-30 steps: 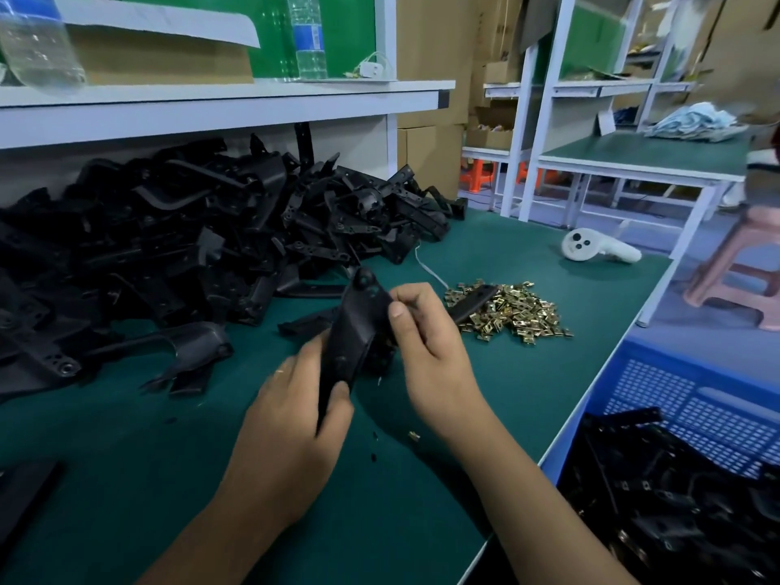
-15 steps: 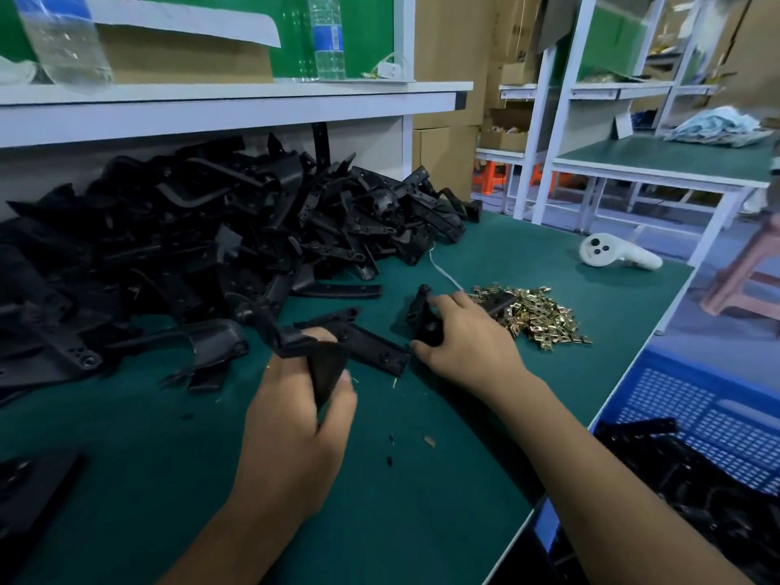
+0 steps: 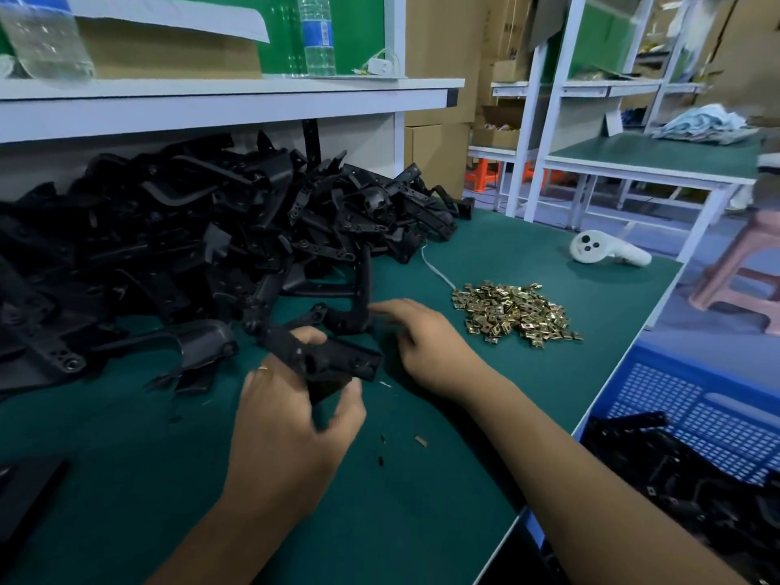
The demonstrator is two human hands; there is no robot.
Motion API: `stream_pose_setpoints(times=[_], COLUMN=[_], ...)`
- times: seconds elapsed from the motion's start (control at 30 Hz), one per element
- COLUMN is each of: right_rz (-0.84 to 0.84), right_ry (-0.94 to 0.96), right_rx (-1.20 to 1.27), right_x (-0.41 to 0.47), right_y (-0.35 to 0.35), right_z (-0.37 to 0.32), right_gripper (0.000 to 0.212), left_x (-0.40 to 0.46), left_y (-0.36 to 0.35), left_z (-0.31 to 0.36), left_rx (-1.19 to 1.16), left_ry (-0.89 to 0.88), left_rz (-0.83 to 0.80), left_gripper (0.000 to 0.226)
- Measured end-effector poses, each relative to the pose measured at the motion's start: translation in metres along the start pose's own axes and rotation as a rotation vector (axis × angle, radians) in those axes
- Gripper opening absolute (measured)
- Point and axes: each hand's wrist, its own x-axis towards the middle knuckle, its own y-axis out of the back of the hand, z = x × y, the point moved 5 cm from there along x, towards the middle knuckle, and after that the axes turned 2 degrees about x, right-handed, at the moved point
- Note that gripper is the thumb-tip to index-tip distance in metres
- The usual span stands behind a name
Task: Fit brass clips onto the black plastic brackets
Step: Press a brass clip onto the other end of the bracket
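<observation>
My left hand (image 3: 291, 420) grips a black plastic bracket (image 3: 333, 358) just above the green table mat, thumb and fingers curled round its lower end. My right hand (image 3: 426, 344) lies over the mat to the right of it, fingers stretched towards another black bracket (image 3: 358, 306) that stands against the pile; whether it touches that bracket I cannot tell. A heap of small brass clips (image 3: 513, 310) lies right of my right hand. A big pile of black brackets (image 3: 181, 242) fills the back left of the table.
A white handheld controller (image 3: 603, 249) lies at the table's far right. A blue crate (image 3: 713, 420) with black parts stands below the table's right edge. A white shelf (image 3: 228, 99) with water bottles overhangs the pile. A white cable (image 3: 437, 270) runs beside the clips.
My right hand let go of the bracket it worked on and reached out towards the pile. My left hand lowered its bracket towards the mat and kept hold of it.
</observation>
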Motion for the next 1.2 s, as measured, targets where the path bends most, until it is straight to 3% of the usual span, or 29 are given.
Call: stream_pose_setpoints(times=[0.1,0.17,0.27,0.4,0.53,0.67,1.0,1.13,1.2], right_rz=[0.444,0.585,0.552,0.524,0.468,0.361,0.397,0.424,0.468], right_ry=[-0.175,-0.343,-0.496,-0.545,-0.537,-0.554,-0.509,-0.419,-0.388], right_rx=[-0.086,-0.177,-0.182,-0.203,-0.277,-0.268,-0.157,-0.075,0.164], right_x=[-0.026,-0.053,-0.07,-0.067,-0.066,-0.063,-0.085,-0.107,-0.115], right_y=[0.04,0.058,0.059,0.056,0.054,0.053,0.055,0.043,0.035], right_z=[0.026,0.044,0.058,0.058,0.063,0.07,0.057,0.035,0.023], right_gripper=[0.029,0.016,0.008,0.007,0.014,0.023,0.013,0.016,0.023], left_x=[-0.001,-0.005,-0.008,-0.009,-0.009,-0.008,-0.011,-0.01,-0.011], left_y=[-0.005,-0.011,-0.021,-0.029,-0.032,-0.029,-0.034,-0.032,-0.03], left_z=[0.005,0.012,0.013,0.0,0.001,0.0,-0.014,-0.008,-0.005], left_rx=[0.138,0.227,0.217,0.207,0.326,0.258,0.178,0.176,0.138], left_ry=[-0.018,-0.121,-0.182,-0.077,-0.117,-0.074,0.026,-0.031,-0.071], left_rz=[-0.07,-0.129,-0.265,-0.434,-0.415,-0.388,-0.477,-0.401,-0.357], left_gripper=[0.045,0.052,0.047,0.058,0.052,0.056,0.101,0.087,0.074])
